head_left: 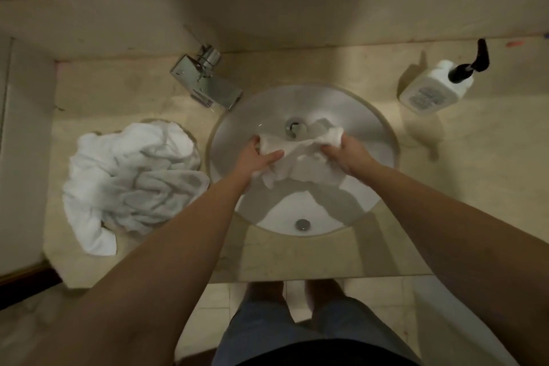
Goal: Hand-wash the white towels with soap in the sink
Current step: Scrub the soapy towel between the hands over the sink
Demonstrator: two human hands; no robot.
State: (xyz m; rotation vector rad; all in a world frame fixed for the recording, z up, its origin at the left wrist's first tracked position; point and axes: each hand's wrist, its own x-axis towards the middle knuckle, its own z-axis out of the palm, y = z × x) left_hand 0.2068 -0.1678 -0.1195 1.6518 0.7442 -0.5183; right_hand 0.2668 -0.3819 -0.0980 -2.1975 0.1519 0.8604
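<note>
A small white towel point(300, 157) hangs stretched between my hands over the round white sink point(255, 110). My left hand point(258, 157) grips its left end, thumb on top of the cloth. My right hand point(347, 151) is clenched around the bunched right end. The towel's lower edge droops toward the basin. A pile of white towels point(130, 178) lies crumpled on the counter left of the sink. A white soap bottle point(433, 88) with a black pump stands on the counter at the back right.
A chrome faucet point(205, 80) sits at the sink's back left, its spout angled toward the basin. The drain point(295, 128) shows behind the towel. The beige stone counter point(460, 187) runs to a wall at the left. My feet stand on the tiled floor below.
</note>
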